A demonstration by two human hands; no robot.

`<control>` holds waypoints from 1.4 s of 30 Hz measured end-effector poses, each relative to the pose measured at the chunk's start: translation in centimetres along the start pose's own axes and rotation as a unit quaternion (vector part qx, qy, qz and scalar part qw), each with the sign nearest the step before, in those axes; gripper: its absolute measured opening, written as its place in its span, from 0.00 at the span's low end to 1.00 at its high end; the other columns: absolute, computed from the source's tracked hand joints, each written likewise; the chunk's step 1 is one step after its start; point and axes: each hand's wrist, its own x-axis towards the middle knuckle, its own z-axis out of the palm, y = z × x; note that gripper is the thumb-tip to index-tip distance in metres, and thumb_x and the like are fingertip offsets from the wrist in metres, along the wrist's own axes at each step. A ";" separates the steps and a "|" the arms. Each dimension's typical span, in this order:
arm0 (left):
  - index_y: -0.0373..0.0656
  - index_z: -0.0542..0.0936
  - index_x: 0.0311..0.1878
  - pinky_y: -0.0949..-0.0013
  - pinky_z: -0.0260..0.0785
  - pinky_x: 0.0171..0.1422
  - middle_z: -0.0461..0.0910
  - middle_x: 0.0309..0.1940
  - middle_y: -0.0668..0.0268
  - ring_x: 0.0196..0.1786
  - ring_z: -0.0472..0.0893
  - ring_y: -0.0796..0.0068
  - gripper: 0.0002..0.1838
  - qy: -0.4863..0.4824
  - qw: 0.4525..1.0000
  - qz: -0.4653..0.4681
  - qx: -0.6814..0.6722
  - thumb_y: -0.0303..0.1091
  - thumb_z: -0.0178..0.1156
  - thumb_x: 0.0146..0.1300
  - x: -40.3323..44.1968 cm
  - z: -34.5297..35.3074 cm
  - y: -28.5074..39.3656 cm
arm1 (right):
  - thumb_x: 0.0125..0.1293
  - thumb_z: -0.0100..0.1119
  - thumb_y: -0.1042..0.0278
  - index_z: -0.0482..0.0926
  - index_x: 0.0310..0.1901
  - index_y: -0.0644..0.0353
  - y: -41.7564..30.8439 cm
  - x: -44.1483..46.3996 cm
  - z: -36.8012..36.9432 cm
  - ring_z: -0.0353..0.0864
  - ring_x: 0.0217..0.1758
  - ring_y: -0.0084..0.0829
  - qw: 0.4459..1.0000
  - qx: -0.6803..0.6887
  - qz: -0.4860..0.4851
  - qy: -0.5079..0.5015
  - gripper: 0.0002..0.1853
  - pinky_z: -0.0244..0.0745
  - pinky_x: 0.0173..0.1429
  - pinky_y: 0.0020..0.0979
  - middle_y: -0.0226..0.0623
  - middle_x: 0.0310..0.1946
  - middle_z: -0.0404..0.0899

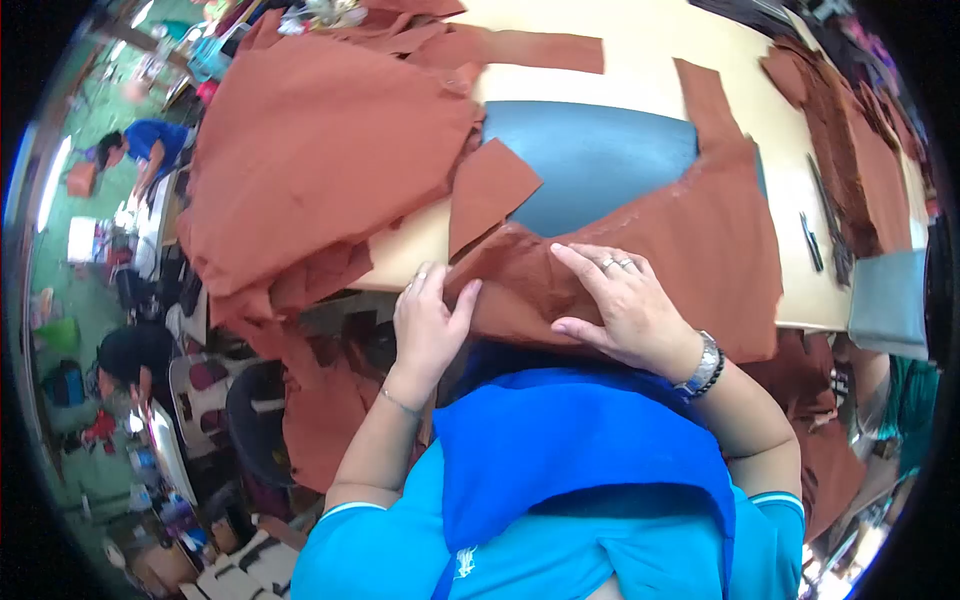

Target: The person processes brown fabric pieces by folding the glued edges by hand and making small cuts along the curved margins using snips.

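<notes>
A reddish-brown fabric piece point(690, 230) lies across the near edge of the table, partly over a dark blue-grey board point(590, 150). My left hand point(432, 318) is at the left end of this piece, thumb apart from the fingers, at its edge. On top of the fabric rests my right hand point(625, 305), with its thumb and fingers spread and a fold of cloth between them. A smaller brown fabric piece point(490, 190) lies just beyond my left hand, overlapping the board's left side.
A large stack of brown fabric point(330, 150) covers the table's left side. More brown cloth point(850, 150) lies at the right, near a dark pen-like tool point(810, 242) on the pale table point(640, 40). Two people point(150, 140) work at the far left. A grey-blue box point(888, 300) stands at the right edge.
</notes>
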 end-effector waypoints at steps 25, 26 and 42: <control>0.39 0.72 0.52 0.43 0.74 0.50 0.84 0.43 0.41 0.47 0.83 0.36 0.20 0.462 0.621 -0.403 0.489 0.49 0.48 0.76 -25.5 -42.3 -20.2 | 0.74 0.57 0.67 0.76 0.63 0.62 12.8 1.8 -1.9 0.76 0.65 0.39 0.992 -0.013 0.084 0.095 0.19 0.66 0.72 0.38 0.44 0.60 0.79; 0.41 0.71 0.50 0.42 0.74 0.47 0.83 0.40 0.40 0.44 0.83 0.37 0.17 0.389 0.648 -0.423 0.499 0.48 0.47 0.77 -24.1 -39.1 -20.9 | 0.74 0.58 0.68 0.76 0.62 0.63 12.4 1.8 -2.0 0.76 0.64 0.41 0.991 0.002 0.079 0.105 0.18 0.67 0.71 0.38 0.45 0.59 0.79; 0.28 0.62 0.72 0.48 0.53 0.78 0.62 0.71 0.38 0.74 0.60 0.41 0.31 0.578 0.659 -0.481 -0.013 0.46 0.47 0.79 -13.8 -3.7 -30.0 | 0.67 0.65 0.67 0.81 0.55 0.62 10.9 2.2 -2.6 0.77 0.60 0.44 0.990 -0.010 0.043 0.130 0.16 0.71 0.66 0.40 0.44 0.54 0.81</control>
